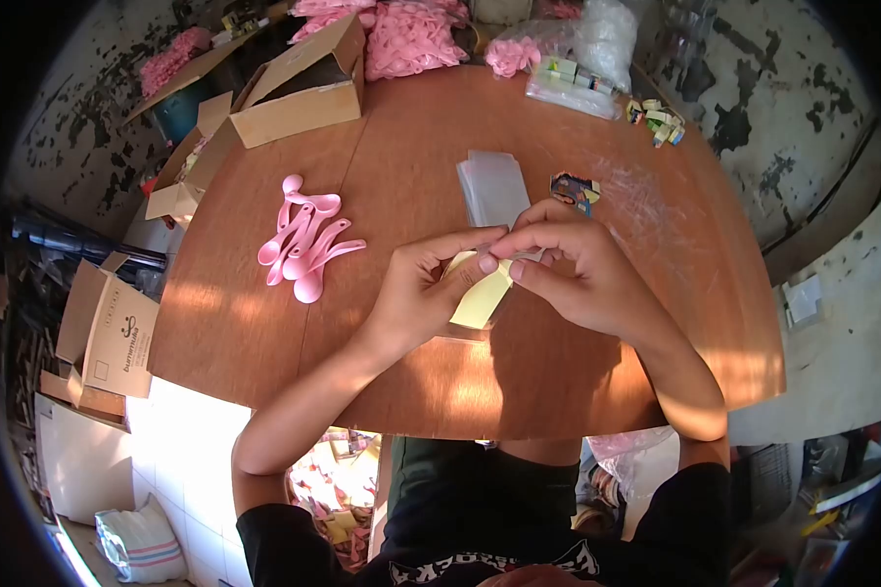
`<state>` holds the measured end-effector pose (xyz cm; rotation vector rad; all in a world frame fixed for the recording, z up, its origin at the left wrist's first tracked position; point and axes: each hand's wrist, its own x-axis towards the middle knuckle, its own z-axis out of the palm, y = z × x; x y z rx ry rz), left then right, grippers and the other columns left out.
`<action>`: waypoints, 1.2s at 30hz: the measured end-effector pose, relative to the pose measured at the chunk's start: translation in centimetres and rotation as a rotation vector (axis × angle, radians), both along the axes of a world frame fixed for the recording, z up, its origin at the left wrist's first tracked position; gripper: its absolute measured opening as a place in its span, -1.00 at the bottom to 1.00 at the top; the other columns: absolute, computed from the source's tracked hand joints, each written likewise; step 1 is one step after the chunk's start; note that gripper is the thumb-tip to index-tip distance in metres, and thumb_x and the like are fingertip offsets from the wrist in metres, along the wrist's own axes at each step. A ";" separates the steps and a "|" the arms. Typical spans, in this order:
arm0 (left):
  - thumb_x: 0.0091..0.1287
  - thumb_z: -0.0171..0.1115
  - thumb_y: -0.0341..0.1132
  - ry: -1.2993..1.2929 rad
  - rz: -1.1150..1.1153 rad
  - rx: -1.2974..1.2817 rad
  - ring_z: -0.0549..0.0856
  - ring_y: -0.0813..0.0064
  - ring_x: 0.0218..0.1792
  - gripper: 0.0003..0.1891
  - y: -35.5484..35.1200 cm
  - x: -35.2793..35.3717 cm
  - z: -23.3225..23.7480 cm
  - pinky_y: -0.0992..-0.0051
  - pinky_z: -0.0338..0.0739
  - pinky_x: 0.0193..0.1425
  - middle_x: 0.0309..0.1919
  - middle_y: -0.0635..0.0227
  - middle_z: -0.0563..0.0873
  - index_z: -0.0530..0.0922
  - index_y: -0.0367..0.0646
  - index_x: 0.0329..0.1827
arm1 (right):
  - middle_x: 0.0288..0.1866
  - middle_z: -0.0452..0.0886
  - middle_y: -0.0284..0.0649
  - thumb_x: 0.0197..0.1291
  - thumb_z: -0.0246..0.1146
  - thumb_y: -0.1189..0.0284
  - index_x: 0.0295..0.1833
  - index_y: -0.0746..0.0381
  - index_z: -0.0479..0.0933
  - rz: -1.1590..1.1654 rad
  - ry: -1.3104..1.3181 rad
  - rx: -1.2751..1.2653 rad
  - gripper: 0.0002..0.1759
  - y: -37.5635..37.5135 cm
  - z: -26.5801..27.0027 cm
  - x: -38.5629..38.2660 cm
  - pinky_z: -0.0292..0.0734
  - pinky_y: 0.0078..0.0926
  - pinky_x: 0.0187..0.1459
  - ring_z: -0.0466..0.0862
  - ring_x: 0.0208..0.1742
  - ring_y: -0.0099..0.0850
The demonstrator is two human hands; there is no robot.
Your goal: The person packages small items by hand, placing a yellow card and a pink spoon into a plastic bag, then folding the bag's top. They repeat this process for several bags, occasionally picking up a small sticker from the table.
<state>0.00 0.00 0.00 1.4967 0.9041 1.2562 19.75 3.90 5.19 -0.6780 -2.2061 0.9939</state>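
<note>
Both hands meet near the table's middle over a yellow card [480,305], which seems to sit in a clear plastic sleeve. My left hand [416,289] pinches its upper left side between thumb and fingers. At the upper right, the fingers of my right hand [587,279] close on the top edge, where a bit of clear plastic shows. Just beyond the hands lies a stack of clear plastic bags [491,186]. To the left is a loose pile of pink measuring spoons [308,235]. A small dark printed box [575,191] rests beyond my right hand.
Thin clear plastic strips [646,205] are scattered on the right of the wooden table [401,127]. Along the back stand an open cardboard box [299,103], bags of pink pieces [416,39] and small cartons [661,122]. Another carton [122,328] stands left of the table.
</note>
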 end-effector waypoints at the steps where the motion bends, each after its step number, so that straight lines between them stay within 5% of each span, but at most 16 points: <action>1: 0.47 0.15 -0.36 -0.016 0.003 0.043 0.61 0.66 -0.06 -0.68 0.1 0.0 -0.1 0.62 0.54 0.00 0.03 0.28 0.69 0.56 -0.27 0.22 | -0.09 0.52 -0.32 0.27 0.27 0.51 -0.03 0.26 0.66 -0.018 -0.013 0.002 -0.81 -0.1 0.1 -0.1 0.41 -0.61 -0.13 0.52 -0.11 -0.55; 11: 0.46 0.13 -0.42 0.071 0.072 0.406 0.63 0.44 -0.02 -0.72 0.0 0.2 0.1 0.49 0.54 0.04 0.06 0.16 0.61 0.58 -0.33 0.16 | -0.17 0.57 -0.29 0.24 0.30 0.50 -0.08 0.29 0.64 -0.038 -0.084 0.069 -0.83 -0.9 -0.1 -0.5 0.45 -0.57 -0.24 0.55 -0.22 -0.56; 18: 0.43 0.17 -0.40 0.093 0.050 0.419 0.62 0.33 0.07 -0.71 -0.4 0.2 0.2 0.43 0.54 0.11 0.18 0.10 0.51 0.60 -0.32 0.15 | -0.17 0.64 -0.22 0.19 0.34 0.53 -0.07 0.31 0.61 0.013 -0.212 -0.040 -0.81 -1.5 -0.4 -1.1 0.55 -0.53 -0.24 0.64 -0.25 -0.48; 21: 0.39 0.24 -0.40 0.069 0.030 0.437 0.62 0.36 0.08 -0.65 -0.1 0.2 0.3 0.42 0.54 0.15 0.19 0.12 0.50 0.56 -0.31 0.21 | -0.37 0.63 -0.04 0.09 0.27 0.62 -0.14 0.33 0.63 0.021 -0.083 0.150 -0.81 -1.0 -1.5 -1.3 0.52 -0.38 -0.33 0.66 -0.39 -0.27; 23: 0.33 0.32 -0.40 -0.059 -0.073 0.146 0.62 0.44 0.07 -0.54 -0.5 0.5 0.8 0.42 0.54 0.15 0.15 0.17 0.54 0.49 -0.29 0.28 | -0.33 0.65 -0.05 0.10 0.20 0.70 -0.11 0.31 0.64 -0.007 0.032 0.115 -0.76 -0.7 -1.6 -1.4 0.54 -0.42 -0.32 0.68 -0.37 -0.26; 24: 0.29 0.37 -0.40 0.027 -0.081 0.207 0.63 0.53 0.01 -0.51 0.0 0.2 0.4 0.45 0.55 0.12 0.02 0.25 0.63 0.47 -0.27 0.28 | -0.24 0.68 -0.16 0.25 0.16 0.71 0.01 0.35 0.62 -0.001 -0.066 0.126 -0.75 -0.4 -1.2 -1.1 0.59 -0.58 -0.14 0.69 -0.22 -0.48; 29: 0.33 0.34 -0.41 0.023 -0.098 0.041 0.71 0.58 -0.20 -0.68 1.0 -0.5 -0.7 0.57 0.62 -0.09 -0.20 0.33 0.72 0.54 -0.29 0.10 | -0.24 0.70 -0.27 0.26 0.20 0.62 -0.05 0.32 0.64 -0.024 0.168 -0.139 -0.82 1.5 -1.2 -1.0 0.59 -0.54 -0.30 0.64 -0.36 -0.57; 31: 0.34 0.32 -0.42 -0.011 -0.134 -0.092 0.73 0.54 -0.25 -0.74 0.8 -0.7 -0.1 0.55 0.64 -0.15 -0.22 0.29 0.73 0.56 -0.28 0.05 | -0.27 0.66 -0.30 0.27 0.21 0.62 -0.03 0.30 0.61 -0.372 0.646 -0.245 -0.82 4.0 -3.1 -1.3 0.54 -0.61 -0.26 0.61 -0.33 -0.62; 34: 0.33 0.32 -0.45 -0.140 -0.319 -0.163 0.74 0.48 -0.31 -0.75 0.3 -0.8 0.3 0.49 0.67 -0.20 -0.27 0.27 0.72 0.57 -0.31 0.02 | -0.29 0.64 -0.31 0.22 0.27 0.54 -0.03 0.29 0.58 -0.351 0.404 -0.105 -0.79 6.0 -6.4 -3.3 0.49 -0.62 -0.23 0.59 -0.31 -0.59; 36: 0.32 0.33 -0.46 -0.149 -0.400 -0.196 0.75 0.46 -0.32 -0.75 -0.1 -1.0 0.6 0.47 0.68 -0.21 -0.28 0.26 0.72 0.56 -0.32 0.02 | -0.25 0.65 -0.23 0.00 0.39 0.40 -0.03 0.30 0.56 -0.098 0.161 0.089 -0.61 6.6 -7.4 -5.1 0.52 -0.52 -0.13 0.64 -0.20 -0.48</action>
